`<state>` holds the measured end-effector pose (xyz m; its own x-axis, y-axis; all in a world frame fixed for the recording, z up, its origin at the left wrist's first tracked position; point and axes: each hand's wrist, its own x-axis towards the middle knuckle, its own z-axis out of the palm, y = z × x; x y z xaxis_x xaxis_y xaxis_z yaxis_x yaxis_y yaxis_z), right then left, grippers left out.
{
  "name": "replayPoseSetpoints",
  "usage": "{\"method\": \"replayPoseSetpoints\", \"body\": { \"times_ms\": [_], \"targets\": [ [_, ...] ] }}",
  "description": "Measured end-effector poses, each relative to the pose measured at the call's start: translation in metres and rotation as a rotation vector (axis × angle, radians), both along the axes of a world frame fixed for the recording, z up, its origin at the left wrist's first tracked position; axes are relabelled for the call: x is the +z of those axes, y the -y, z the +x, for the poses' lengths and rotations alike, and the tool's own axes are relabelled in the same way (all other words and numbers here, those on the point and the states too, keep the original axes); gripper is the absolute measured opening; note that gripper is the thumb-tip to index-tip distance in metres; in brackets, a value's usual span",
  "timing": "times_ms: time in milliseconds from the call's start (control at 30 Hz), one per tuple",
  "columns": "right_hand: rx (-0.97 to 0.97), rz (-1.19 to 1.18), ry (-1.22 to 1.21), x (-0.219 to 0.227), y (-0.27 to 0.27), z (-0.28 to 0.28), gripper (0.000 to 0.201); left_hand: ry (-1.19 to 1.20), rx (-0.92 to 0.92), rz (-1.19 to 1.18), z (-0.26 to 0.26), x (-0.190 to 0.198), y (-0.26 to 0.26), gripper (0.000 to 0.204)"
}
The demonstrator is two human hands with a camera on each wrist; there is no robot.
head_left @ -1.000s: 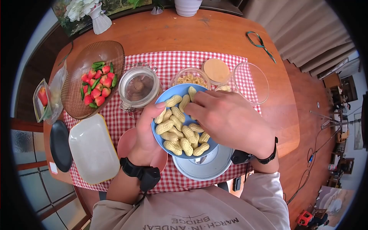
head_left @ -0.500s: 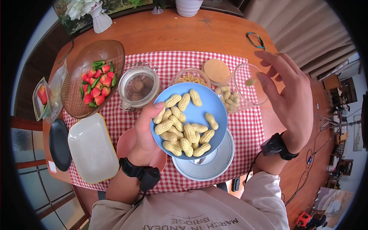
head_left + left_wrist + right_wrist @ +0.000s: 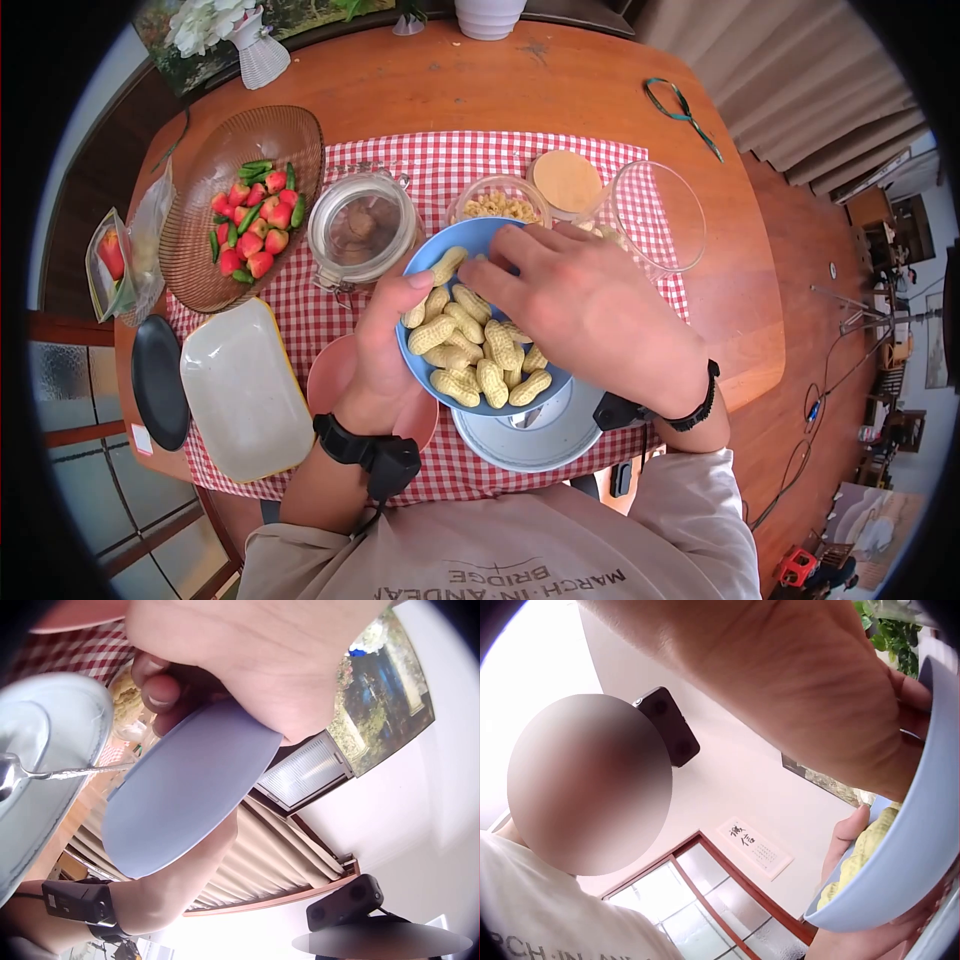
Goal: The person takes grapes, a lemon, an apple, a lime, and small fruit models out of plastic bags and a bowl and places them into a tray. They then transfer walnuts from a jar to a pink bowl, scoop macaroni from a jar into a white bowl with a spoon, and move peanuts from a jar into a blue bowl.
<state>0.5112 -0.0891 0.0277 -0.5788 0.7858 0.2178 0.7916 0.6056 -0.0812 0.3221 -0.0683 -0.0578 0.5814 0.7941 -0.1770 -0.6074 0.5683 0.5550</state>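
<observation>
A blue plate (image 3: 480, 404) holding several unshelled peanuts (image 3: 432, 333) is tilted over the table, gripped at its left rim by the left hand (image 3: 378, 340), thumb on top. In the left wrist view the fingers curl under the plate (image 3: 187, 787). Over the plate's upper right, the right hand (image 3: 590, 310) has bent fingers down among the peanuts; the hand hides its fingertips and whatever they touch. Behind it stands a clear glass jar (image 3: 672, 215), mostly covered by the hand.
Beneath the plate are a white bowl (image 3: 535, 450) with a spoon and a pink bowl (image 3: 330, 372). Around them: a white tray (image 3: 245, 390), black dish (image 3: 160, 383), brown basket (image 3: 185, 240) of red and green pieces, lidded jar (image 3: 362, 230), small pasta container (image 3: 497, 205) and wooden lid (image 3: 565, 183).
The right hand moved from the plate out to the glass jar's mouth, where a peanut showed in the jar, then came back over the plate. The left hand still holds the plate.
</observation>
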Motion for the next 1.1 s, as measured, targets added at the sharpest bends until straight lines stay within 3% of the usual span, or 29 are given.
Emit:
{"method": "replayPoseSetpoints", "body": {
  "times_ms": [167, 267, 333, 367, 467, 600, 733, 800, 933, 1100],
  "targets": [
    [0.013, -0.047, 0.033, 0.008, 0.0, 0.003, 0.024, -0.031, 0.038, 0.025, 0.0, -0.007, 0.0, 0.064],
    [0.033, 0.017, -0.101, 0.017, -0.001, 0.01, 0.027, 0.074, 0.038, -0.033, 0.006, 0.007, 0.004, 0.064],
    [-0.042, 0.143, -0.248, 0.031, -0.001, 0.02, 0.046, 0.076, 0.014, -0.022, 0.005, 0.006, 0.002, 0.063],
    [-0.187, 0.108, -0.271, 0.042, 0.004, 0.021, 0.041, 0.078, -0.01, -0.012, 0.003, 0.005, 0.001, 0.063],
    [-0.323, 0.256, -0.237, 0.054, 0.006, 0.044, 0.036, 0.011, 0.028, 0.005, 0.002, -0.001, 0.0, 0.063],
    [-0.381, 0.354, -0.154, 0.061, 0.006, 0.061, 0.03, -0.033, 0.036, -0.002, 0.003, 0.005, 0.003, 0.062],
    [-0.398, 0.44, -0.247, 0.066, 0.011, 0.054, 0.027, -0.036, 0.031, -0.034, 0.003, 0.006, 0.003, 0.062],
    [-0.246, 0.202, -0.315, 0.065, 0.014, 0.046, 0.027, -0.042, 0.032, -0.024, 0.003, 0.007, 0.003, 0.062],
    [-0.003, -0.039, -0.178, 0.047, 0.015, 0.035, 0.027, -0.047, 0.042, -0.016, 0.003, 0.006, 0.003, 0.062],
    [0.009, 0.039, -0.142, 0.032, 0.014, 0.021, 0.02, -0.063, 0.061, -0.034, 0.005, 0.014, 0.005, 0.063]
  ]
}}
